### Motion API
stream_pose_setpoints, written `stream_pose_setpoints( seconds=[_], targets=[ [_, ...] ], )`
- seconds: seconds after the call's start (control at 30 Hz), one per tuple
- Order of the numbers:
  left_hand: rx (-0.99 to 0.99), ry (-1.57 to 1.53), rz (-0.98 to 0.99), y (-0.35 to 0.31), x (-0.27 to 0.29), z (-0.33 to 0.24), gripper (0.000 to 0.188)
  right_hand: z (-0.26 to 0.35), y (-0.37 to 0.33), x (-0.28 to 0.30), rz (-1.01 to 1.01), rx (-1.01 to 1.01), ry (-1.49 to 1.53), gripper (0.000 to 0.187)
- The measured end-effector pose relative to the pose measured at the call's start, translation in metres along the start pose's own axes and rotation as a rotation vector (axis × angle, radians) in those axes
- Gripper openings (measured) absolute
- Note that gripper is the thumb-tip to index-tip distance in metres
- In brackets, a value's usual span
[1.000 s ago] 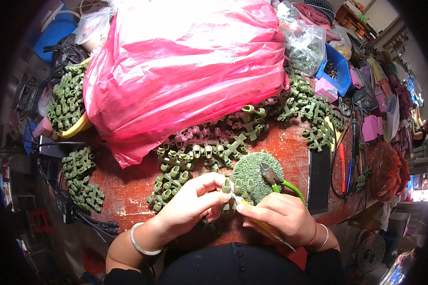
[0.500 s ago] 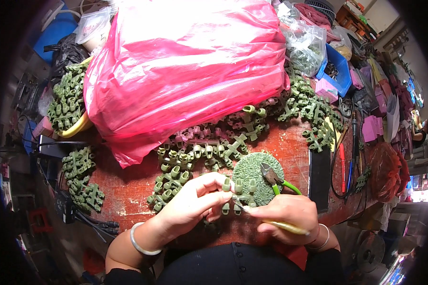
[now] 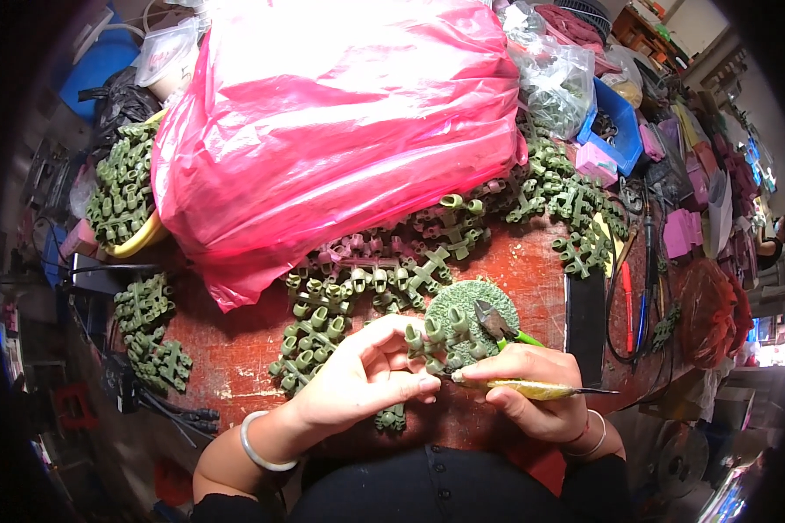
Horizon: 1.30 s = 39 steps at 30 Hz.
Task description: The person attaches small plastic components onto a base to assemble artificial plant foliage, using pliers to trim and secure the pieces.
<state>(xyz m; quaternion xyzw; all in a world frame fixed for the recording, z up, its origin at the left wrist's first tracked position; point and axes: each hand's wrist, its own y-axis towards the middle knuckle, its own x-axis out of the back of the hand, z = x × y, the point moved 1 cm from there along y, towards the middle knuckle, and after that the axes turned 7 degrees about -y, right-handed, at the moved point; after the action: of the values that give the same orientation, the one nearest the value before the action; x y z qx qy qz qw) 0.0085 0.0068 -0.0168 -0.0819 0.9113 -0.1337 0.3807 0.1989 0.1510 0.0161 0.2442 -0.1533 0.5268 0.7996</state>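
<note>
My left hand (image 3: 373,370) is closed on a green branched cluster (image 3: 436,338) of cup-shaped parts on short stems. The cluster is tilted, its cups facing up and away from me. In my right hand (image 3: 532,388) is a slim yellow-handled tool (image 3: 532,389), with a thin dark end sticking out to the right. Its working tip is too small to make out and lies close to the cluster's near edge, by my left thumb. Just beyond my hands, cutting pliers (image 3: 494,322) with green handles rest on a round, rough green pad (image 3: 458,301).
More green clusters (image 3: 314,336) are heaped left of the pad, and a small one (image 3: 391,418) lies below my left hand. A large pink plastic bag (image 3: 340,157) covers the back. A yellow-rimmed basket (image 3: 135,240) of clusters stands left; a blue bin (image 3: 615,126) sits back right.
The cluster in my left hand has tipped from lying flat to slanting upward. The tool in my right hand has swung, its dark end now showing at the right.
</note>
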Motion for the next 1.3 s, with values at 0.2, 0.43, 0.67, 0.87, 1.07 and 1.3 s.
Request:
stream_pose_setpoints(
  seconds=[0.2,0.43,0.67,0.87,1.07,1.3],
  targets=[
    [-0.061,0.063,-0.002,0.0,0.007,0.004,0.049,0.0,0.001,-0.002,0.039,0.043,0.023,0.025],
    [-0.069,0.026,-0.023,-0.004,0.002,0.003,0.047,-0.002,0.002,-0.001,0.074,0.011,0.115,0.025],
    [-0.051,0.053,-0.049,-0.003,0.005,0.002,0.034,-0.002,-0.002,-0.004,0.003,-0.249,0.404,0.022],
    [-0.056,0.048,-0.039,-0.004,0.005,0.003,0.035,-0.004,-0.002,-0.002,-0.008,-0.206,0.38,0.022],
    [-0.064,0.044,-0.062,-0.002,0.01,0.007,0.028,-0.007,-0.011,-0.003,-0.152,-0.235,0.513,0.025],
    [-0.016,0.003,-0.069,-0.003,0.01,0.007,0.032,-0.002,0.006,0.001,-0.011,-0.041,0.052,0.027]
  ],
)
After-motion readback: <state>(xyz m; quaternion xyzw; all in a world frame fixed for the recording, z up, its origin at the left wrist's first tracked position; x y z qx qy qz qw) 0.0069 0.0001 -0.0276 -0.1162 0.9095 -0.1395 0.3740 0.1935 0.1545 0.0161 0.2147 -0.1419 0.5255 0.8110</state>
